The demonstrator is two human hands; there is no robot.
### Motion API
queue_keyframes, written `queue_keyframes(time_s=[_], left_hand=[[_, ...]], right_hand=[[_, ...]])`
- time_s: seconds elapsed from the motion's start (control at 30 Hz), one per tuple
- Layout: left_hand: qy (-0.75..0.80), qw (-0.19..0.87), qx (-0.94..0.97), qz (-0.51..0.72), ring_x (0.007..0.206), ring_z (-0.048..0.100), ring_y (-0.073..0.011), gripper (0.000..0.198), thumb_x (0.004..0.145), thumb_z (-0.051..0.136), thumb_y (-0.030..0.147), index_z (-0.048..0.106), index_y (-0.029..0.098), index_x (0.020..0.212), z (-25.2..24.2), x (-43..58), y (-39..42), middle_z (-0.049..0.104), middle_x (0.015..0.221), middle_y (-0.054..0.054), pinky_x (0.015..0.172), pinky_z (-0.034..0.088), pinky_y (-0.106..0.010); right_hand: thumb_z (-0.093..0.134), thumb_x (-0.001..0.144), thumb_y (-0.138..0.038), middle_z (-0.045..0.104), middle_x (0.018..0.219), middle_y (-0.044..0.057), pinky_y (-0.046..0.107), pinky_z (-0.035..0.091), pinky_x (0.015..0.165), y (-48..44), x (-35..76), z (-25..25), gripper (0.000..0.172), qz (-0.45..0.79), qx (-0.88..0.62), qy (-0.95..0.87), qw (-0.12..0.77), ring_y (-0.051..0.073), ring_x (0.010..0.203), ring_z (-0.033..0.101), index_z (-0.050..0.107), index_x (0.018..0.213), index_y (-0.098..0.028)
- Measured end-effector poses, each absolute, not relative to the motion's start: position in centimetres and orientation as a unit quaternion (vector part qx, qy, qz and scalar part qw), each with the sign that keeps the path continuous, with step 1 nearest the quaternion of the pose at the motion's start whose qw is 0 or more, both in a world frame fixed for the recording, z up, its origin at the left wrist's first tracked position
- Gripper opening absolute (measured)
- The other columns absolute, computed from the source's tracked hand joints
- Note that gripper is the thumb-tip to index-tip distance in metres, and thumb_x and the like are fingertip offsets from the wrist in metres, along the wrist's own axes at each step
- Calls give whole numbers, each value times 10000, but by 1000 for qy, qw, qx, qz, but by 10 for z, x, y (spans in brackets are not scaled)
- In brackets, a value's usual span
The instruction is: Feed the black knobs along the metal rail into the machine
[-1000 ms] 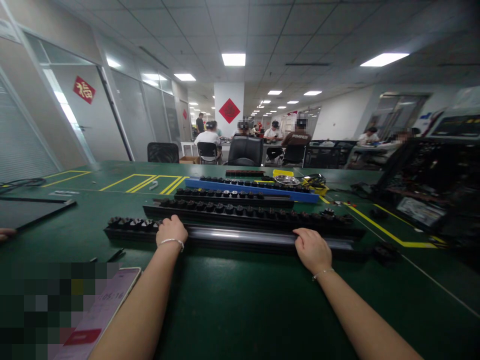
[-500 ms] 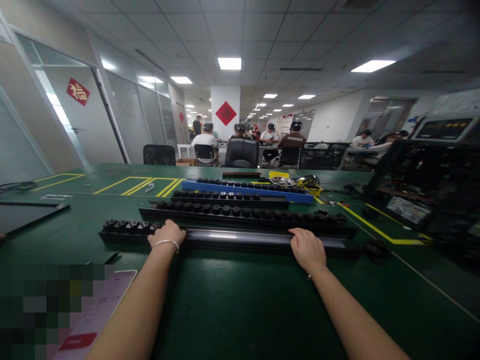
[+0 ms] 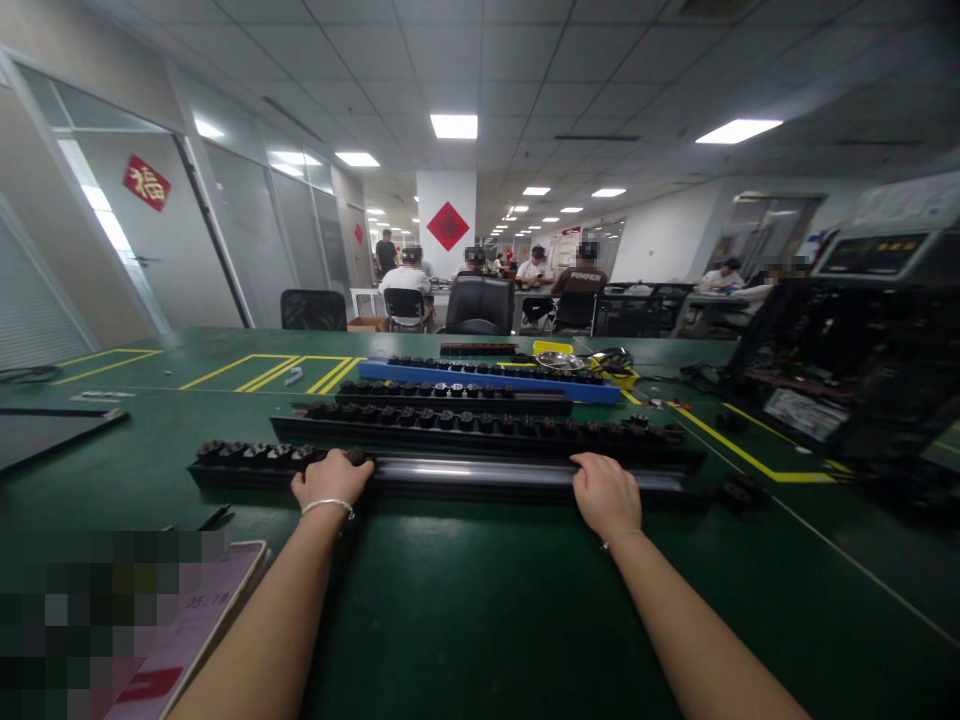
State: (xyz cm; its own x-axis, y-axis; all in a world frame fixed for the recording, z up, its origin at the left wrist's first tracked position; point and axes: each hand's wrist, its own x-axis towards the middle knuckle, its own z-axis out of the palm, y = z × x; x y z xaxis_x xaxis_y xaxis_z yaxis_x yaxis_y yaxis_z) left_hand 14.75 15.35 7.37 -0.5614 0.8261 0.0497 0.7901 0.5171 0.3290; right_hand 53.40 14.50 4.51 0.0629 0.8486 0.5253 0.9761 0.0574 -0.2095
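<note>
A long black rail (image 3: pixel 472 492) with a shiny silver channel lies crosswise in front of me. Several small black round parts (image 3: pixel 255 455) fill its left end in a row. My left hand (image 3: pixel 330 480) is closed at the end of that row, its fingers around a black round part (image 3: pixel 354 456) over the channel. Further along, my right hand (image 3: pixel 606 492) grips the near side of the rail, fingertips over its edge. Behind it lie a second black rail (image 3: pixel 487 436) with a row of similar parts, a shorter black rail (image 3: pixel 540 405) and a blue rail (image 3: pixel 487 383).
A phone (image 3: pixel 187 630) lies at the lower left of the green table (image 3: pixel 465 620). A metal dish (image 3: pixel 561 361) and a yellow tray (image 3: pixel 555 347) stand at the back. Open black equipment (image 3: pixel 810 360) occupies the right side. Several people sit at tables beyond.
The view has shifted slightly. A black round part now shows at my left fingertips, where none was visible before. My right hand stays at the rail.
</note>
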Motion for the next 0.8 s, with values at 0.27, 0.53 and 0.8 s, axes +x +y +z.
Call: queue_keyframes(time_s=[0.27,0.53,0.8], left_hand=[[877,-2,450,171,1162,419,-360,664,695,362,578,567,96,1103,66,159,145,544,1195,-217,976,251,-569],[866,-18,468,177,1083,480,-342,593,695,383,584,622,127,989,67,156,143,615,1092,-189,951,279,-538],[860,-1,478,176,1089,484,-358,577,692,395,598,632,149,968,68,160,144,629,1072,-179,951,268,-553]], right_hand=[[374,811,-181,644,1090,40,345,343,866,144,534,45,341,-112,-681,-670,273,191,1045,515,641,1021,-206],[369,803,-173,648,1078,39,336,360,854,143,535,47,348,-107,-675,-675,279,187,1035,523,648,1009,-212],[378,801,-175,645,1089,49,337,363,866,145,538,46,351,-101,-668,-682,279,190,1032,525,651,1020,-206]])
